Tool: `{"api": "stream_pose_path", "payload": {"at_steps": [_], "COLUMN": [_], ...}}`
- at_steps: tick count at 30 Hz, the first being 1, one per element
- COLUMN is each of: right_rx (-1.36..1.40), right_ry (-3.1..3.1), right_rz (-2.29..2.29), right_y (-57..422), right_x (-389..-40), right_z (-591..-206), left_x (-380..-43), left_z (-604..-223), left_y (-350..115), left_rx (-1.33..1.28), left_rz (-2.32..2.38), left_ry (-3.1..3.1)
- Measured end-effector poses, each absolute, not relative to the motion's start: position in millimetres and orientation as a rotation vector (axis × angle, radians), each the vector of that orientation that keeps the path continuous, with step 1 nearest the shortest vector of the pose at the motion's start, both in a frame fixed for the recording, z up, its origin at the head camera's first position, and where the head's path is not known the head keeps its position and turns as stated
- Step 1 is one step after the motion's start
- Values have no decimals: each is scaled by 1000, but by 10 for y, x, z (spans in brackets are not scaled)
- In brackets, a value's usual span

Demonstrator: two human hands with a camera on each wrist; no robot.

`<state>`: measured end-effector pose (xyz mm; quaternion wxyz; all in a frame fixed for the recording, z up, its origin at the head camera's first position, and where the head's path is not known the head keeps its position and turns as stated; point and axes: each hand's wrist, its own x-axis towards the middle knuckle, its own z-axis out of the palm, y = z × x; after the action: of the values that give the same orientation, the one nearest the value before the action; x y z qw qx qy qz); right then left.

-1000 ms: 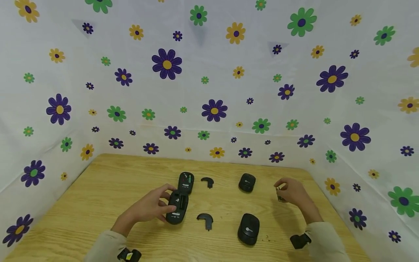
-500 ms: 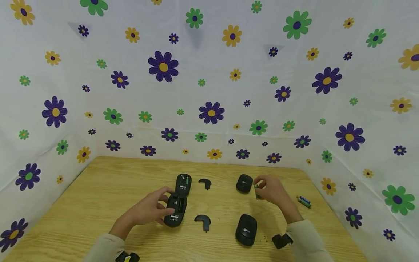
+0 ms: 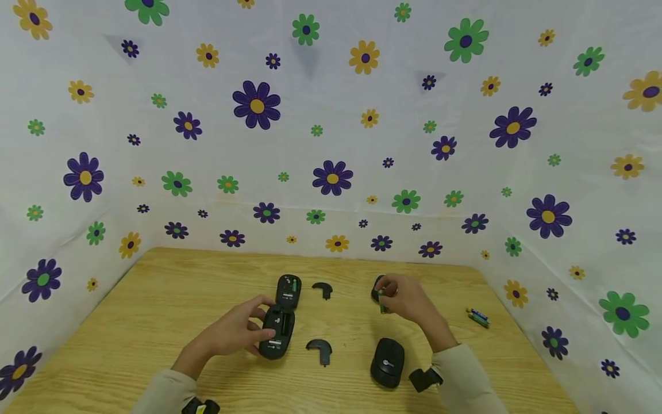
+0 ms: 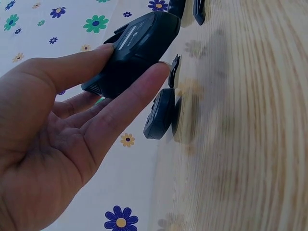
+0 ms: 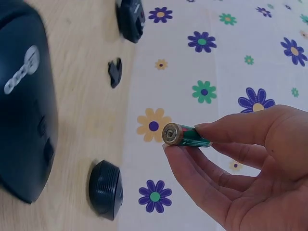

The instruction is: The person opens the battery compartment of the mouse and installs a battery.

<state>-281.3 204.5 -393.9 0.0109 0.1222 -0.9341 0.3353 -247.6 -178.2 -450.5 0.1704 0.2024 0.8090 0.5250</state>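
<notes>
My left hand (image 3: 239, 326) grips a black computer mouse (image 3: 278, 339) by its sides, thumb and fingers round it. Its underside faces up, with an open battery slot; in the left wrist view the mouse (image 4: 137, 50) is raised off the table. Between thumb and fingertips my right hand (image 3: 405, 296) pinches a green battery (image 3: 383, 303), held above the table. The right wrist view shows one end of that battery (image 5: 180, 134) facing the camera. Behind the held mouse lies a second upturned mouse (image 3: 288, 290) with a green battery in its slot.
Two black battery covers (image 3: 322, 349) (image 3: 324, 289) lie mid-table. Right of them a black mouse (image 3: 388, 363) stands upright, and another mouse (image 3: 377, 287) is partly hidden behind my right hand. Several batteries (image 3: 478, 317) lie at the right. Flowered cloth (image 3: 331, 115) walls surround the wooden table (image 3: 196, 287).
My right hand has moved left from the right side of the table with the battery, uncovering the batteries lying there. My left hand keeps hold of its mouse in about the same place.
</notes>
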Motion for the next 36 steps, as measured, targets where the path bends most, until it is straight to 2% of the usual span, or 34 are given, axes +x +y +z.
{"api": "stream_pose_path", "payload": {"at_steps": [12,36], "right_rx": [368,651], "right_ry": [-2892,-2851], "right_rz": [1209,1239], "right_y": [1799,1306], "right_x": [-2789,-2728], "right_z": [-3917,-3939], "left_x": [-2487,-2491], "left_z": [-4524,-4524], "left_y": [-1770,-1779], "left_rx": [581,618], "left_rz": [1480,1494], "left_ry": [2301,2277]}}
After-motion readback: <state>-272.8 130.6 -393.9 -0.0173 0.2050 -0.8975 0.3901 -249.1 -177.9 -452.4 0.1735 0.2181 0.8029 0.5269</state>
